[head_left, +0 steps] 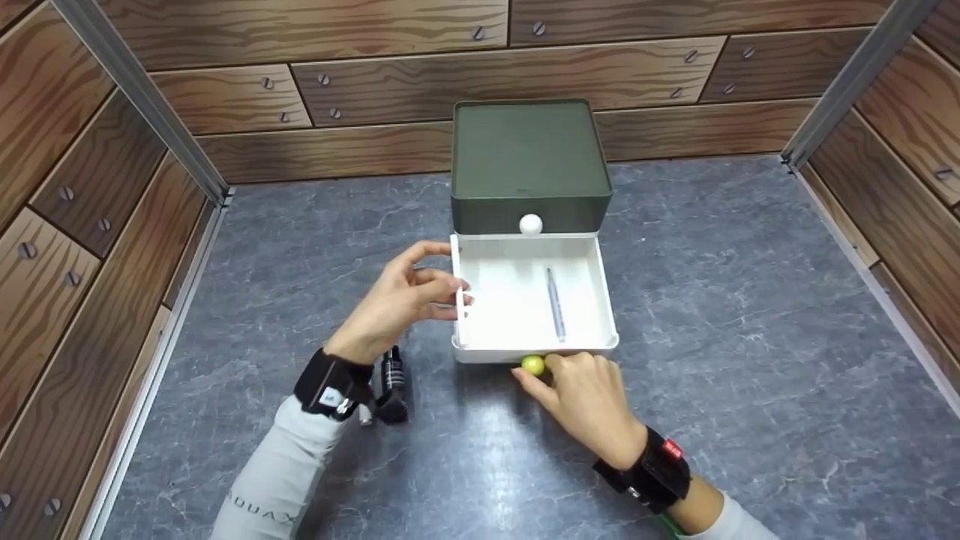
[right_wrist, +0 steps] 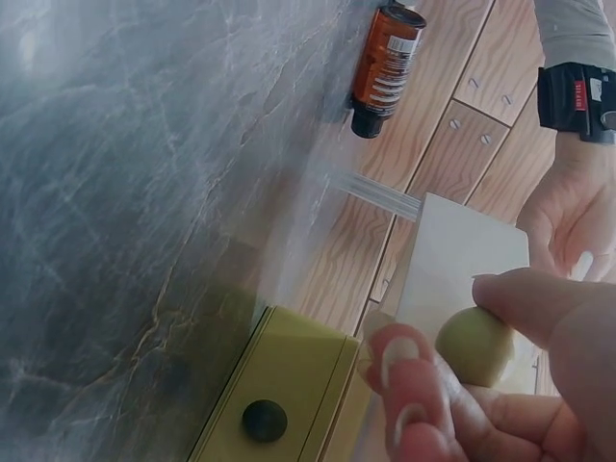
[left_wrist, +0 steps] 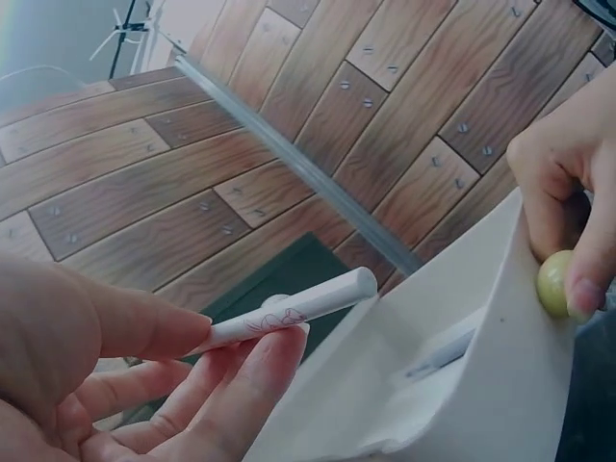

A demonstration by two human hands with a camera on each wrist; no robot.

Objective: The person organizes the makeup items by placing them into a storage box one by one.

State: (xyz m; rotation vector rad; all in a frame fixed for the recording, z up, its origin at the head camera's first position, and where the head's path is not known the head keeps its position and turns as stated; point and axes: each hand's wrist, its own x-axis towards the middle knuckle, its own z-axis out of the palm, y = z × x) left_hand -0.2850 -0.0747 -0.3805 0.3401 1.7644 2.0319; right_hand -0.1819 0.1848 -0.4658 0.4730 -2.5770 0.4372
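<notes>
At the left wall of a pulled-out, white, box-shaped plastic drawer (head_left: 502,292), the person's left hand (head_left: 394,296) pinches a slim white cylindrical stick with a red drawing on its side (left_wrist: 298,310), thumb against fingers. The stick's blunt free end points toward the drawer's interior. From the head view the grip is mostly hidden, so I cannot tell whether those fingers touch the wall or only hover beside it.

On the near side, the right hand (head_left: 589,390) pinches the round yellow-green knob (head_left: 532,365) on the drawer's front between thumb and forefinger. Inside the drawer, right of its middle, lies a thin bluish-grey pen (head_left: 556,304), roughly in line with the side walls. Behind rises the dark green square-topped cabinet (head_left: 531,154) with a round white knob (head_left: 531,224) on its front; the right wrist view also shows a yellow drawer front (right_wrist: 303,371) low down. To the near left, beside the left wrist, a small brown labelled bottle with a black cap (right_wrist: 387,67) is on the grey marbled counter (head_left: 712,300).

The step in hand looks like placing the stick in the drawer while the right hand steadies it by the knob. As I judge it, the next move calls for getting the stick fully past the left wall, lowering it onto the bare floor left of the pen, and loosening the pinch there.
</notes>
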